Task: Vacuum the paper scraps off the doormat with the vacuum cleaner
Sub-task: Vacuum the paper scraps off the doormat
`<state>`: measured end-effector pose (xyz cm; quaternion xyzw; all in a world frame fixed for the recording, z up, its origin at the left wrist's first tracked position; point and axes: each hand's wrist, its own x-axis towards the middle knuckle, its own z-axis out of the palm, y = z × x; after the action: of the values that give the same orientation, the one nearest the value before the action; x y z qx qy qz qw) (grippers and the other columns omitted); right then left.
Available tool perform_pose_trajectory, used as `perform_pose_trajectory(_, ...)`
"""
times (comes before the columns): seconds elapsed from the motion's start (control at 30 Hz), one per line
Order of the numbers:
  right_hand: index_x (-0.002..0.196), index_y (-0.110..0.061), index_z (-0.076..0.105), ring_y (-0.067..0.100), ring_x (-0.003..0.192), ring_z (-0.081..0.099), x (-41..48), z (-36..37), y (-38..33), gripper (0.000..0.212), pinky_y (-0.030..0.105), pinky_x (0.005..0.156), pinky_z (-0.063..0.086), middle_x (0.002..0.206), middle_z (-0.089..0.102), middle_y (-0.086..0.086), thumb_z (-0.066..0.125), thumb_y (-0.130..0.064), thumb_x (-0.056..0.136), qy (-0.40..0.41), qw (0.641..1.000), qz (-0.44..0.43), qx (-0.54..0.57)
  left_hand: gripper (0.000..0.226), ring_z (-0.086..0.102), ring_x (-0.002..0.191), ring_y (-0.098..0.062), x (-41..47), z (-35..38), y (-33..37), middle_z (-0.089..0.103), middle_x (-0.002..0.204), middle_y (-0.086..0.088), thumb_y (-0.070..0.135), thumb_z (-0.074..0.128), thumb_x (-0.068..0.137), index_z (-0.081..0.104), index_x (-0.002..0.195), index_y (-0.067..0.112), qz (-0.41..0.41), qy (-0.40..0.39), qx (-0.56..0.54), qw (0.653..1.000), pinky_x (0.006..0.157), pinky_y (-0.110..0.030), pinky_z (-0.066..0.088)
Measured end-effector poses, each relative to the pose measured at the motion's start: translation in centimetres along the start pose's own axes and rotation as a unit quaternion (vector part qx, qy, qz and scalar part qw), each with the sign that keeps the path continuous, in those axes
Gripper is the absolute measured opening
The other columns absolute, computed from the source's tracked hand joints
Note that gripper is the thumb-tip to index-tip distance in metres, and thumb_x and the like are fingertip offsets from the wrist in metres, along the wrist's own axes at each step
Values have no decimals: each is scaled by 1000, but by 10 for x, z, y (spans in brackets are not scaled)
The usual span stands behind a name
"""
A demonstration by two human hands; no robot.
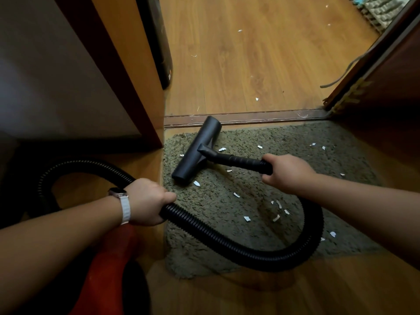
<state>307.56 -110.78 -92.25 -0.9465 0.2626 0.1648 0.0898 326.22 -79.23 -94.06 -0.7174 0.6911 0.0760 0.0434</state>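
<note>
A: Right hand (284, 172): what does it grasp, and where?

B: It is clenched around the rear end of the rigid black wand (236, 160). From that grip the wand runs forward and to the left, ending at the floor nozzle (196, 151).

A: And the left hand (147, 201)?

B: Clenched on the ribbed hose (227, 237), which loops across the near half of the doormat (250, 137) and rises back to the right hand. Behind the left wrist, the hose curves toward the red vacuum body (109, 269) at lower left.

A: How does the nozzle lie?

B: Its long axis runs from the threshold strip (250, 118) toward the person, resting on the doormat's left part, roughly square to the wand.

A: Where are the paper scraps (276, 210)?

B: Most lie to the right of the nozzle: a cluster inside the hose loop, below the right hand, and a few near the doormat's far right edge. One or two sit just beside the nozzle's near end.

A: The governing relation, then?

B: The scraps lie rightward and nearward of the nozzle, so the coming stroke is probably a sideways sweep led by the right hand, which is the nearer hand. The hose overlying the doormat may need lifting clear.
</note>
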Motion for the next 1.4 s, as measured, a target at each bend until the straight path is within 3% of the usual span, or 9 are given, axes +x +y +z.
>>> perform_pose_trajectory(0.23, 99, -30, 46, 16, 61, 52, 12, -19, -24, 16, 26, 46, 34, 73, 52, -8, 57, -39, 91, 25, 997, -40, -64, 23, 55, 41, -20, -2, -5, 2, 51, 48, 5, 49, 52, 61, 50, 65, 26, -23, -5, -10, 1000, 37, -23, 44)
perform_pose_trajectory(0.63, 114, -29, 52, 14, 63, 57, 18, -18, -63, 25, 29, 52, 52, 76, 56, -7, 57, -39, 92, 0, 993, -84, -77, 19, 59, 47, -17, -25, -6, 1, 57, 55, 9, 46, 52, 63, 51, 65, 27, -18, 9, -25, 999, 44, -24, 49)
perform_pose_trajectory(0.8, 112, -29, 53, 18, 66, 58, 10, -23, -42, 24, 25, 48, 42, 77, 56, -7, 58, -40, 91, 0, 995, -57, -86, 23, 61, 49, -20, -18, -4, -1, 58, 55, 6, 48, 49, 64, 53, 67, 26, -30, 7, -4, 1000, 45, -27, 50)
perform_pose_trajectory(0.93, 112, -29, 55, 17, 66, 58, 1, -29, -14, 26, 27, 51, 46, 78, 58, -6, 60, -41, 90, -2, 997, -15, -75, 31, 64, 60, -22, -9, -5, -1, 62, 64, 5, 52, 39, 68, 54, 75, 26, -48, -15, 3, 999, 52, -31, 52)
perform_pose_trajectory(1.03, 109, -29, 54, 18, 65, 57, -7, -34, 7, 24, 26, 50, 43, 77, 57, -6, 61, -39, 89, -2, 997, 16, -70, 23, 62, 55, -22, 5, -9, 2, 59, 59, 5, 49, 50, 68, 54, 72, 26, -45, -14, 16, 999, 46, -28, 48)
perform_pose_trajectory(1.1, 105, -29, 53, 19, 66, 57, -13, -35, 22, 22, 25, 48, 39, 77, 57, -5, 62, -39, 88, 6, 997, 35, -68, 22, 65, 64, -22, 14, -13, 7, 62, 68, 5, 47, 55, 73, 55, 79, 26, -54, -43, 16, 997, 53, -29, 49)
perform_pose_trajectory(1.2, 105, -29, 56, 23, 71, 58, -20, -33, 41, 23, 27, 50, 40, 78, 59, -4, 62, -39, 85, 20, 996, 49, -67, 25, 65, 75, -22, 28, -20, 18, 65, 79, 5, 48, 52, 78, 56, 89, 26, -47, -68, 16, 996, 62, -28, 48)
perform_pose_trajectory(1.4, 102, -29, 55, 21, 69, 59, -25, -24, 67, 22, 27, 49, 40, 75, 57, -6, 62, -41, 86, 9, 996, 57, -63, 28, 65, 75, -20, 47, -19, 32, 65, 81, 6, 50, 47, 77, 55, 89, 27, -15, -56, 5, 998, 63, -30, 52)
